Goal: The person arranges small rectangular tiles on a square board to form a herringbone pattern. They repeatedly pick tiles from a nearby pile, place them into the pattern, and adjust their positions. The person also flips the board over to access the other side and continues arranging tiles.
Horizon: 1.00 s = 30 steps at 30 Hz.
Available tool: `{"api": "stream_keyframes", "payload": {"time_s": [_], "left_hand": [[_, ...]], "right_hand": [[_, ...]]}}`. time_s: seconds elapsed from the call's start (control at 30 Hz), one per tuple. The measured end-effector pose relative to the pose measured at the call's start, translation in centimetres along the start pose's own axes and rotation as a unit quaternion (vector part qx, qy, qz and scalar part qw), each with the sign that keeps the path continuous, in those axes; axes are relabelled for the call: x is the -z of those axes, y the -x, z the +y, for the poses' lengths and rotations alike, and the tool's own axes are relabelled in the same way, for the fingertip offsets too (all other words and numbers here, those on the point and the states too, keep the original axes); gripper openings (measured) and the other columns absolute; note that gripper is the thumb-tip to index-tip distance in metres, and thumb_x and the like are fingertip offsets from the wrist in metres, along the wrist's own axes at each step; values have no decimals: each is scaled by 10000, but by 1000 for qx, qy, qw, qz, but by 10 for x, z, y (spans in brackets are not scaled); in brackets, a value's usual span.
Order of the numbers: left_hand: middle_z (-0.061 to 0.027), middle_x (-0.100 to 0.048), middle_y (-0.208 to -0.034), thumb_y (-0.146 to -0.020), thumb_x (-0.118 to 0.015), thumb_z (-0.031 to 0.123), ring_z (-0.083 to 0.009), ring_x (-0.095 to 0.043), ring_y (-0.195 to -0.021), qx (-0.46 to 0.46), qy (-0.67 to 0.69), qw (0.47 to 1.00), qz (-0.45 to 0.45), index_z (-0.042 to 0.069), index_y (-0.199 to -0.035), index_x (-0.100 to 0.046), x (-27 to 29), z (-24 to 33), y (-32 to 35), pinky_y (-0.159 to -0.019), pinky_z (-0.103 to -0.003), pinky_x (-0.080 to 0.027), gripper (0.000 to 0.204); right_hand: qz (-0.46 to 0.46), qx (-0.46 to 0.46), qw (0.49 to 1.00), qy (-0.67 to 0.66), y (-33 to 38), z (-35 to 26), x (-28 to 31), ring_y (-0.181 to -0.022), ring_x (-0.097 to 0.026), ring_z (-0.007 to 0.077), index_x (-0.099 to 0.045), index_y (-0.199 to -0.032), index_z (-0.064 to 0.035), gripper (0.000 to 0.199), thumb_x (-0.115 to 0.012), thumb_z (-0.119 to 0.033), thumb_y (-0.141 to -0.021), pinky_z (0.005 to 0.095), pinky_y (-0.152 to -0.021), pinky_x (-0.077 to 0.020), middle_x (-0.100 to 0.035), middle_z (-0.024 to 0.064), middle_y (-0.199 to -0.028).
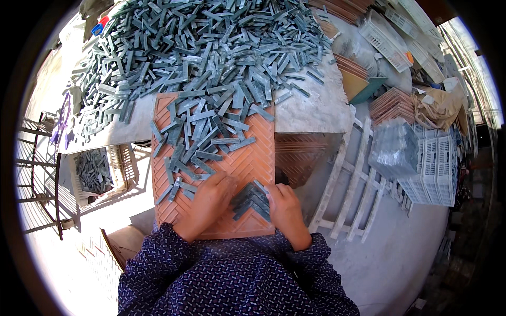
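A white crate with grey strips stands at the left, below the table edge. The table carries a big pile of grey-green strips along its far part. An orange mould with a herringbone pattern lies at the near edge, its long axis running away from the person.

The left hand lies flat on the mould, fingers spread over loose strips that point in many directions. Between the hands, near the mould's near right corner, the laid strips make V shapes with tips pointing away from the person. The right hand presses its bent fingers on their right edge.

At the right are a white ladder, white crates and a grey floor.
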<state>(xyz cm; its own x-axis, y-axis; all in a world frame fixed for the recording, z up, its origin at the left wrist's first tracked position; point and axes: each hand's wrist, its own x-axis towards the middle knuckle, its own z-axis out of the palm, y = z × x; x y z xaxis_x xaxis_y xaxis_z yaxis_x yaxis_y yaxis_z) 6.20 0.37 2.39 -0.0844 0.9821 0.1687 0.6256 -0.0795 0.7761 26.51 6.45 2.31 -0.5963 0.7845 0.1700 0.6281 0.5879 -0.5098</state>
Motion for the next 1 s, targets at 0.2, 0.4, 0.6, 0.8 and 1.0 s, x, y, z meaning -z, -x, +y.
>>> {"api": "stream_keyframes", "payload": {"time_s": [0.2,0.4,0.6,0.8,1.0], "left_hand": [[-138,-579,-957,-776,-645,22,-319,-579,-892,-27,-144,984,100,-15,-1030,-607,-9,-4,-45,-741,-378,-493,259],[-96,-546,-971,-738,-664,44,-284,-556,-884,6,-213,969,122,24,-1032,-586,-16,-10,-57,-730,-373,-496,306],[-92,-553,-958,-733,-671,50,-290,-562,-882,14,-248,967,53,34,-1003,-567,-13,-23,-58,-693,-374,-503,290],[-121,-564,-901,-742,-661,33,-323,-577,-884,4,-189,978,85,29,-981,-559,-8,-16,-48,-700,-398,-497,260],[-150,-546,-885,-749,-637,17,-353,-557,-828,40,-89,993,71,-1,-993,-557,-4,-1,-17,-719,-431,-472,258]], "right_hand": [[5,14,999,45,-5,-2,4,-777,-590,286,-626,-944,-40,220,-589,3,-732,379,-671,-501,-574,108,-846],[16,45,998,48,-8,1,-2,-743,-604,274,-617,-895,-51,155,-577,-11,-750,374,-624,-507,-581,91,-816],[-119,48,992,8,-46,7,19,-808,-617,289,-614,-950,-50,164,-612,-35,-787,392,-649,-517,-602,95,-899],[33,135,985,-107,-105,14,-8,-903,-610,303,-606,-1022,-47,260,-657,-45,-767,385,-734,-517,-612,103,-962],[-37,161,980,-113,-96,24,-10,-897,-609,305,-617,-998,-51,234,-668,-56,-769,374,-730,-509,-622,114,-960]]}}
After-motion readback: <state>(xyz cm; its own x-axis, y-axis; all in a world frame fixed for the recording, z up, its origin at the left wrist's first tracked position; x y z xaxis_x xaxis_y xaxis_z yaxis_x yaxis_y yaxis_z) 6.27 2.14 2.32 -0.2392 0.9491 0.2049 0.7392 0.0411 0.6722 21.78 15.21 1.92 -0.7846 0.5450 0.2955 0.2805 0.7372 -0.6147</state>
